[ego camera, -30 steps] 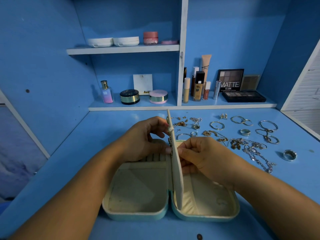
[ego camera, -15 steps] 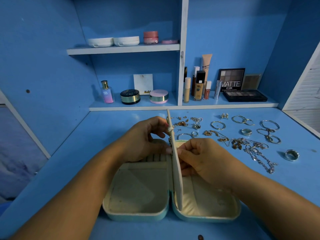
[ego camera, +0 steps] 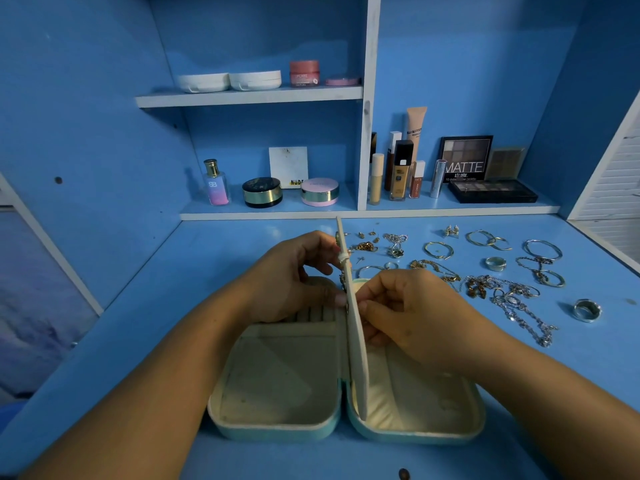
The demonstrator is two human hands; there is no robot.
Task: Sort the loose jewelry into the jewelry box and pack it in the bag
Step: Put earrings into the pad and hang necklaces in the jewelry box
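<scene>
A teal jewelry box (ego camera: 277, 429) lies open on the blue desk, cream lined, with its middle divider panel (ego camera: 356, 358) standing upright. My left hand (ego camera: 294, 278) is on the panel's left side, fingers curled at its upper edge and thumb against its face. My right hand (ego camera: 412, 313) is on the right side, fingertips pinching something small against the panel; a small earring (ego camera: 343, 282) hangs there. Loose jewelry lies to the right: chains (ego camera: 516, 306), bangles (ego camera: 542, 251), a silver ring (ego camera: 586, 310), another ring (ego camera: 495, 263).
Shelves behind the desk hold a perfume bottle (ego camera: 216, 183), compacts (ego camera: 262, 192), foundation bottles (ego camera: 401, 174) and eyeshadow palettes (ego camera: 491, 190). White jars (ego camera: 228, 81) sit on the upper shelf. A white slatted panel (ego camera: 616, 174) borders the desk's right side. No bag is in view.
Both hands stay at the upright divider panel with only slight finger shifts. The box and loose jewelry have not moved.
</scene>
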